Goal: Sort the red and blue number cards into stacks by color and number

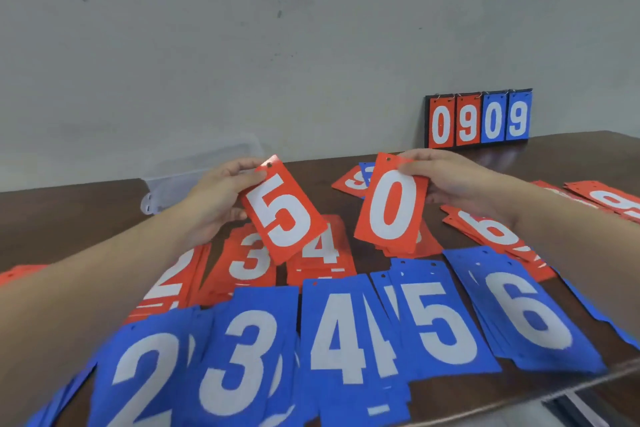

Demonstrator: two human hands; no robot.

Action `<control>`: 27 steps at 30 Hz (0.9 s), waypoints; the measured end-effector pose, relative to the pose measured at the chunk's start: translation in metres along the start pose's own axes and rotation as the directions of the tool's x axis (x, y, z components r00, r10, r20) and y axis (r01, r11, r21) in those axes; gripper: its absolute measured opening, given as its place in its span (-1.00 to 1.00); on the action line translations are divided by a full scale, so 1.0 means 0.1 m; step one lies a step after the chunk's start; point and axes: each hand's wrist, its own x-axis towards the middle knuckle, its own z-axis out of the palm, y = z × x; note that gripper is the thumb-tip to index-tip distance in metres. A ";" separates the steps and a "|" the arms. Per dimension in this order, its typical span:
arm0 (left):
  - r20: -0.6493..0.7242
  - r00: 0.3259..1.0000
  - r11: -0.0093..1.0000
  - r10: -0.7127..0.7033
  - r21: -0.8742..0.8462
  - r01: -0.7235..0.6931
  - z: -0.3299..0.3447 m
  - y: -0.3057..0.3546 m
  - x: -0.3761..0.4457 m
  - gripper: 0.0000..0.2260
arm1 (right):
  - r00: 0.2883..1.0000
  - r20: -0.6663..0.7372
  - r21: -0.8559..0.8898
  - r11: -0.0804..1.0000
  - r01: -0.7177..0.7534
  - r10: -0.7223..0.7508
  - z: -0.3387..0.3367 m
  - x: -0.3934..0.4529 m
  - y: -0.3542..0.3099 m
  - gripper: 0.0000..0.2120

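Note:
My left hand pinches a red card marked 5 by its top corner, lifted above the table. My right hand holds a red card marked 0, with more red cards stacked behind it. Below them lie red stacks showing 2, 3, 4 and 6. Nearest me a row of blue stacks shows 2, 3, 4, 5 and 6.
A small scoreboard reading 0 9 0 9 stands at the back by the wall. A clear plastic container sits at the back left. More red cards lie at the far right, and loose cards behind the held ones. The brown table's front edge runs lower right.

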 end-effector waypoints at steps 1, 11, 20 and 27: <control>-0.021 1.000 1.000 -0.014 0.005 0.014 -0.08 0.00 -0.08 -0.87 | 1.000 0.004 -0.015 1.000 0.002 -0.001 0.08 -0.04 -0.01 -0.87; -0.099 0.992 0.990 -0.076 0.112 0.087 -1.18 0.08 -1.04 -0.74 | 0.963 0.267 0.003 1.000 0.029 -0.029 1.23 -0.29 -0.28 -0.79; -0.391 0.917 0.988 -0.072 0.098 0.120 -2.28 0.03 -2.01 -0.81 | 0.889 0.452 0.025 0.998 0.065 -0.069 2.55 -0.32 -0.55 -0.80; -0.553 0.833 0.988 -0.021 0.117 0.103 -2.84 -0.13 -2.39 -0.81 | 0.882 0.467 -0.010 0.998 0.068 -0.055 3.44 -0.32 -0.77 -0.81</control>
